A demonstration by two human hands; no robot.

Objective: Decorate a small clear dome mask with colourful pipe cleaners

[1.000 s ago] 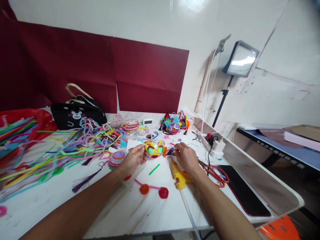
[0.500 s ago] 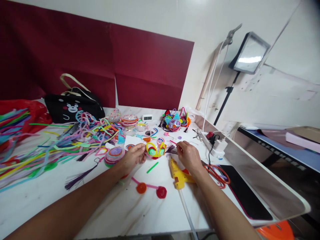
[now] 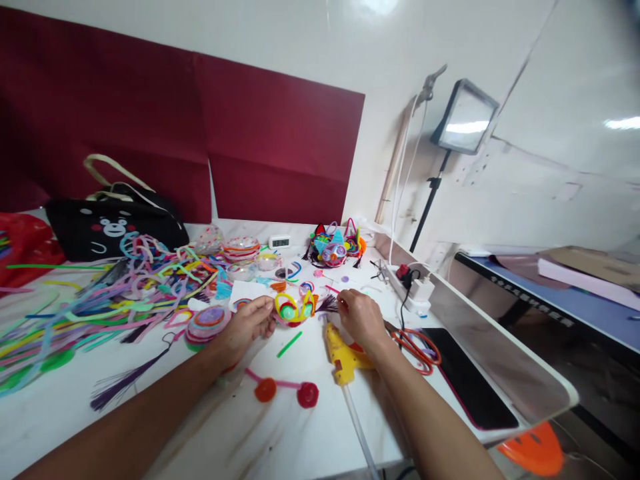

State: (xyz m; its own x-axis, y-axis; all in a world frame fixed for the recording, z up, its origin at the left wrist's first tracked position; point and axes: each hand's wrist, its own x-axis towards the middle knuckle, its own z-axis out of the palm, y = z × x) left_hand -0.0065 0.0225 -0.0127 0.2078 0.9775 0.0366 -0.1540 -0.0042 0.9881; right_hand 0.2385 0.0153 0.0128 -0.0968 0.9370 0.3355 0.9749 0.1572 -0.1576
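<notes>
My left hand [image 3: 254, 325] has its fingers closed on the left edge of a small craft piece [image 3: 295, 309] with yellow loops, green round eyes and red parts. Just right of the piece, my right hand [image 3: 361, 320] is closed near a dark tassel [image 3: 327, 304]; what its fingers hold, if anything, is hidden. Below that hand lies a yellow glue gun [image 3: 343, 357] with a clear glue stick out of its back. A short green strip [image 3: 289, 345] rests below the craft piece. Nearer me is a pink strip with an orange disc [image 3: 265, 389] and a red disc [image 3: 307, 395].
Pipe cleaners [image 3: 115, 287] are heaped at left before a black bag [image 3: 115, 230]. Finished colourful pieces [image 3: 334, 248] stand at the back. A power strip [image 3: 410, 297], orange cable [image 3: 425, 353] and dark tablet [image 3: 470, 380] lie at right, beside a raised table edge [image 3: 500, 347].
The camera view has shifted right, so everything appears further left. My left hand still holds the craft piece, and my right hand stays just right of it.
</notes>
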